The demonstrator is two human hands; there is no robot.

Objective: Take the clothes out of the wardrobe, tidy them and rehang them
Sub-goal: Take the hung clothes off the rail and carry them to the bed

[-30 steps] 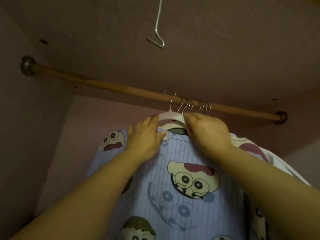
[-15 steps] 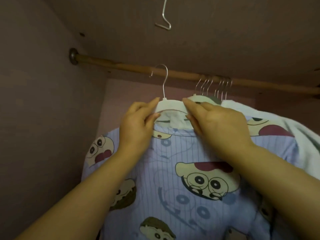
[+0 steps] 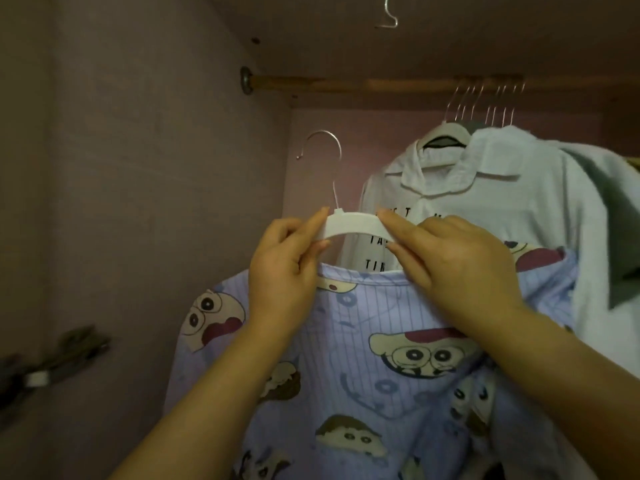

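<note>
Far to the left of your left hand, a blurred grey item sits against the wardrobe side wall; its kind cannot be told. Your left hand pinches the left end of the white hanger, with the thumb beneath and the forefinger on top. The hanger's metal hook stands just above your left hand, below the wooden rail and not touching it. A bent wire hook hangs high above both hands. Your right hand pinches the hanger's right end. The hands are apart, with the hanger's middle between them. The purple cartoon-print shirt hangs on the hanger, its neckline just below both hands. Behind and to the right of your right hand, a white collared shirt hangs from the rail under a cluster of hanger hooks. A grey garment overlaps its right side.
</note>
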